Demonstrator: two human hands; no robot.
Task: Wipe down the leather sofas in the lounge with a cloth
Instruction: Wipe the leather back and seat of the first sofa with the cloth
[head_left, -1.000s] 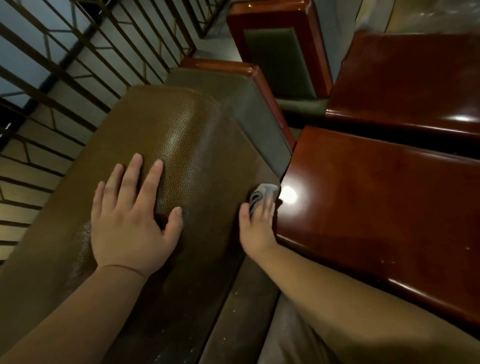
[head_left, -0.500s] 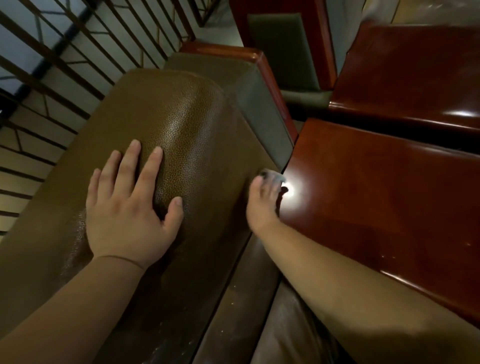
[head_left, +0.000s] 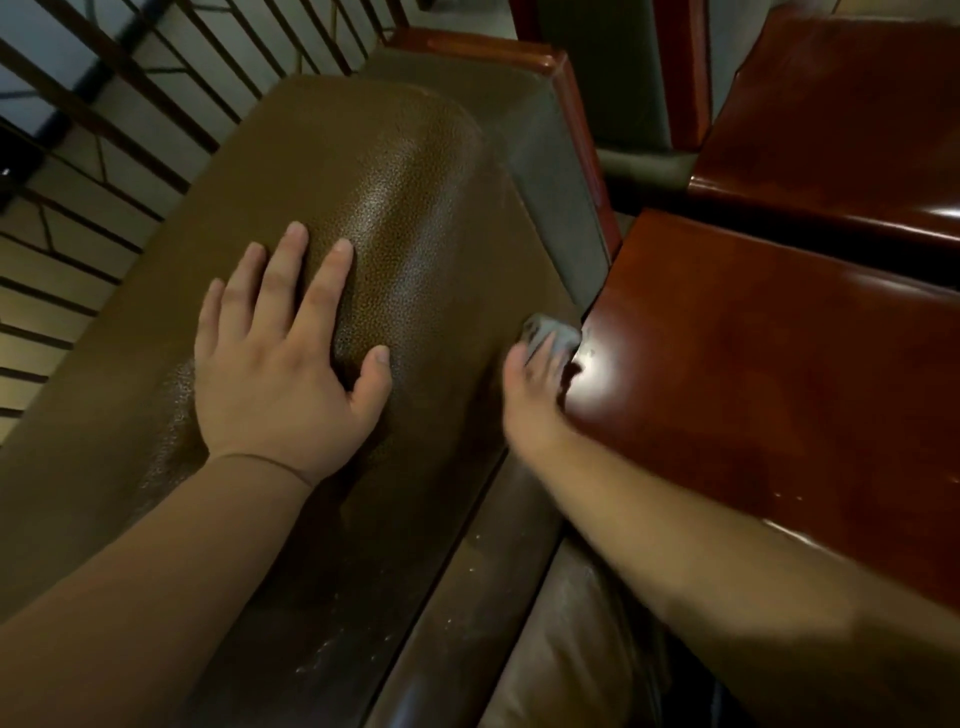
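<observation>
While the left hand (head_left: 283, 369) lies spread flat on the sofa (head_left: 415, 218) arm, the right hand (head_left: 535, 395) presses a grey cloth (head_left: 550, 332) at its far side edge, grip blurred, can't tell. Best: firm overlapping strokes into that seam. Grainy brown leather; glossy table (head_left: 779, 374) beside, railing (head_left: 104, 119) behind.

Two hands (head_left: 283, 384), one cloth (head_left: 551, 332), one sofa (head_left: 415, 218)
</observation>
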